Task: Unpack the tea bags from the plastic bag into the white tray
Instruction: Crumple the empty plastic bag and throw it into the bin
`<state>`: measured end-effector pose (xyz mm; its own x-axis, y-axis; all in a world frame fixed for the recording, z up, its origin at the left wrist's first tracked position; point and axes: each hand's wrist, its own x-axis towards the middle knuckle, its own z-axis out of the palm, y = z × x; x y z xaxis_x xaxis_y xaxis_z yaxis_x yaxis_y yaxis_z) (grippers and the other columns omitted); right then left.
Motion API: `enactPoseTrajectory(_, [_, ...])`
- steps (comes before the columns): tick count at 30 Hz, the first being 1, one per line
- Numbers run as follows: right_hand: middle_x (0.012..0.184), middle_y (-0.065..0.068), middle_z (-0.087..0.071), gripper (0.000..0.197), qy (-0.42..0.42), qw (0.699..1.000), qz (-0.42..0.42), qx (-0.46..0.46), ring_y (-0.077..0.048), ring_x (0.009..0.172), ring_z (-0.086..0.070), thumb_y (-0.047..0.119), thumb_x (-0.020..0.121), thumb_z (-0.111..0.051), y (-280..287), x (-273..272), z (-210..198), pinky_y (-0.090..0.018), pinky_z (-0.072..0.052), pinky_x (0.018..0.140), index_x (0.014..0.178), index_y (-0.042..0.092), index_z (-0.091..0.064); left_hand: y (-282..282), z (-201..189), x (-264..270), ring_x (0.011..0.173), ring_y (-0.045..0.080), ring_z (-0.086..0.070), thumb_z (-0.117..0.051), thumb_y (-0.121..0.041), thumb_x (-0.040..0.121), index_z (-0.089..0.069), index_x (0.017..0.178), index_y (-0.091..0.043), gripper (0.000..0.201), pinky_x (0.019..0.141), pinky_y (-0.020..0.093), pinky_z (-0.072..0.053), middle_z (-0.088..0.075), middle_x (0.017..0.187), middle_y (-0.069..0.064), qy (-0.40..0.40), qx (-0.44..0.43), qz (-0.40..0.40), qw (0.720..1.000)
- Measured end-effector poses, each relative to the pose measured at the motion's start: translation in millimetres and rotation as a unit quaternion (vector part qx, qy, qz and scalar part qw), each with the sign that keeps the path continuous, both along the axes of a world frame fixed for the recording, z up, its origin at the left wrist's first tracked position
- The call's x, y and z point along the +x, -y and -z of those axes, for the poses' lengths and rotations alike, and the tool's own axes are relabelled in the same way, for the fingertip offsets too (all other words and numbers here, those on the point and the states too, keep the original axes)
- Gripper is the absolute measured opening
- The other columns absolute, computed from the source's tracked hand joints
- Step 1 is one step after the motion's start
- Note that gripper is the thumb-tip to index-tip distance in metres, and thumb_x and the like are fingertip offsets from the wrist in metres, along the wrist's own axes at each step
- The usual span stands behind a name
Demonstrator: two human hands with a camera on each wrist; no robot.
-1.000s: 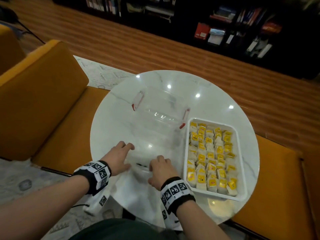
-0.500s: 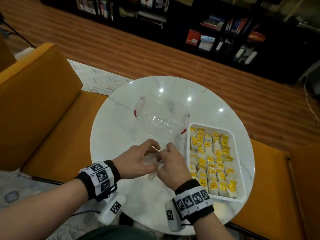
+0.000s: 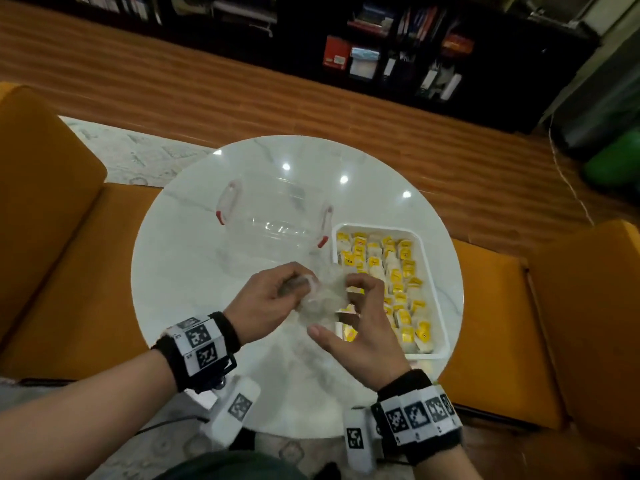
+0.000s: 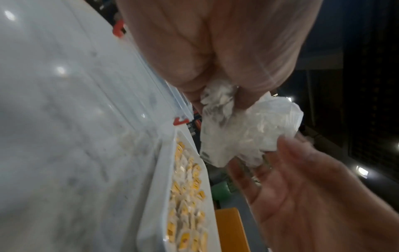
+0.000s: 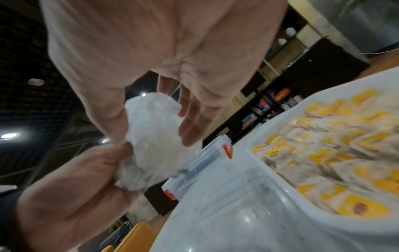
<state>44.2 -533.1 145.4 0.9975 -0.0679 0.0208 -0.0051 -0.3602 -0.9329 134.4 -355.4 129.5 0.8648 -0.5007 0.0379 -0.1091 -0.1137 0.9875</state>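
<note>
— Crumpled clear plastic is seen between the two hands: one plastic bag [image 3: 323,296], scrunched into a ball and held up above the near part of the round marble table [image 3: 194,271], just left of the white tray [image 3: 431,258].

— How is it gripped?

— By the left hand [image 3: 266,299] one end is pinched, with fingers and thumb curled tight round the bunched film; this is shown plainly in the left wrist view. The right hand [image 3: 360,327] is more open: its fingers are curved over the far side of the ball, the thumb is stretched out below, and the bag is cupped rather than clenched.

— And the tea bags [image 3: 384,278]?

— They are packed inside the one tray in roughly four columns, each with a yellow tag. An exact count cannot be given, since several are hidden behind the right hand. Whether any is left in the bag cannot be told.

— Anything else on the table?

— One clear storage box [image 3: 277,223] with two red-tipped latches is set behind the hands, touching or just beside the tray's far left corner. Two wrist bands with black-and-white markers are worn.
</note>
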Motion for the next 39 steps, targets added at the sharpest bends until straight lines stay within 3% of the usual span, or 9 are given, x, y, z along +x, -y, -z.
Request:
enactPoseTrajectory(5, [0.134,0.009,-0.041,0.06,0.034,0.996,0.054,-0.06,-0.003,0.127,-0.045,0.058,0.074,-0.076,17.3,-16.8,6.5,-0.012,-0.04,0.099,0.119,0.052,-0.037,39.6,-9.7,-22.7,0.074,0.011,-0.057,-0.071,-0.025,0.083,-0.058,0.092,-0.024,0.016,0.071,0.028,-0.048,-0.062,0.082,-0.011,-0.029,-0.036,0.025,0.999])
enactPoseTrajectory(10, [0.092,0.004,-0.051,0.032,0.095,0.99,0.059,-0.087,-0.007,0.082,-0.051,0.021,0.076,-0.076,50.1,-30.8,13.1,-0.019,-0.038,0.07,0.085,0.035,-0.049,62.6,-23.9,-42.3,0.091,0.023,-0.065,-0.065,-0.038,0.075,-0.074,0.09,-0.018,0.026,0.084,0.047,-0.051,-0.07,0.098,0.012,-0.13,-0.081,0.026,0.988])
enactPoseTrajectory(16, [0.058,0.009,-0.039,0.023,0.064,0.981,0.168,-0.072,-0.006,0.055,-0.035,0.007,0.068,-0.053,81.4,-53.3,12.1,-0.018,-0.024,0.051,0.066,0.027,-0.042,85.3,-27.4,-75.2,0.102,0.018,-0.07,-0.078,-0.022,0.089,-0.058,0.132,-0.032,0.048,0.088,0.044,-0.061,-0.057,0.131,-0.003,-0.178,0.047,0.126,0.975])
enactPoseTrajectory(22, [0.078,0.006,-0.059,0.031,0.04,0.989,0.1,-0.101,-0.005,0.069,-0.052,0.003,0.078,-0.072,103.0,-82.8,8.2,-0.017,-0.038,0.058,0.078,0.026,-0.052,120.5,-31.6,-102.3,0.099,0.027,-0.072,-0.084,-0.045,0.076,-0.069,0.118,-0.023,0.049,0.091,0.046,-0.06,-0.069,0.111,0.009,-0.156,0.019,0.092,0.983])
enactPoseTrajectory(26, [0.105,-0.004,-0.062,0.046,-0.068,0.997,-0.01,0.024,-0.009,0.092,-0.061,0.005,0.075,-0.066,126.0,-112.1,-6.7,-0.028,-0.051,0.077,0.111,0.027,-0.047,143.6,-32.8,-111.9,0.086,0.027,-0.074,-0.07,-0.01,0.095,-0.073,0.102,-0.012,0.008,0.077,0.038,-0.062,-0.072,0.095,0.012,-0.116,0.0,0.047,0.992])
enactPoseTrajectory(28, [0.109,-0.011,-0.06,0.057,-0.03,0.986,0.05,0.154,-0.018,0.096,-0.063,0.002,0.075,-0.069,138.5,-126.5,-5.7,-0.042,-0.055,0.081,0.116,0.032,-0.044,155.1,-35.2,-117.0,0.076,0.016,-0.071,-0.064,-0.003,0.097,-0.072,0.095,-0.01,0.011,0.068,0.028,-0.06,-0.07,0.086,0.006,-0.106,0.004,0.034,0.994])
enactPoseTrajectory(33, [0.143,0.005,-0.048,0.089,0.014,0.977,0.126,0.173,-0.013,0.122,-0.061,0.019,0.077,-0.081,169.2,-158.3,11.8,-0.031,-0.057,0.091,0.149,0.036,-0.03,192.3,-32.1,-145.1,0.069,0.015,-0.065,-0.065,0.001,0.095,-0.061,0.091,-0.007,0.01,0.064,0.029,-0.055,-0.069,0.078,0.006,-0.16,-0.026,0.07,0.984])
enactPoseTrajectory(36, [0.141,0.006,-0.057,0.06,0.004,0.977,0.106,0.184,-0.011,0.13,-0.056,0.014,0.09,-0.062,176.9,-176.2,26.4,-0.028,-0.049,0.102,0.147,0.024,-0.044,218.9,-22.3,-166.3,0.081,0.019,-0.071,-0.065,-0.001,0.095,-0.073,0.094,-0.009,0.012,0.074,0.035,-0.058,-0.077,0.09,0.007,-0.189,-0.016,0.094,0.977])
enactPoseTrajectory(39, [0.12,-0.002,-0.072,0.039,0.013,0.962,0.193,0.193,-0.022,0.116,-0.066,0.005,0.091,-0.047,186.9,-191.6,45.8,-0.042,-0.053,0.1,0.119,0.02,-0.07,237.3,-9.9,-179.5,0.094,0.013,-0.072,-0.056,0.001,0.096,-0.08,0.101,-0.017,0.03,0.078,0.028,-0.057,-0.078,0.108,-0.001,-0.256,0.025,0.147,0.955])
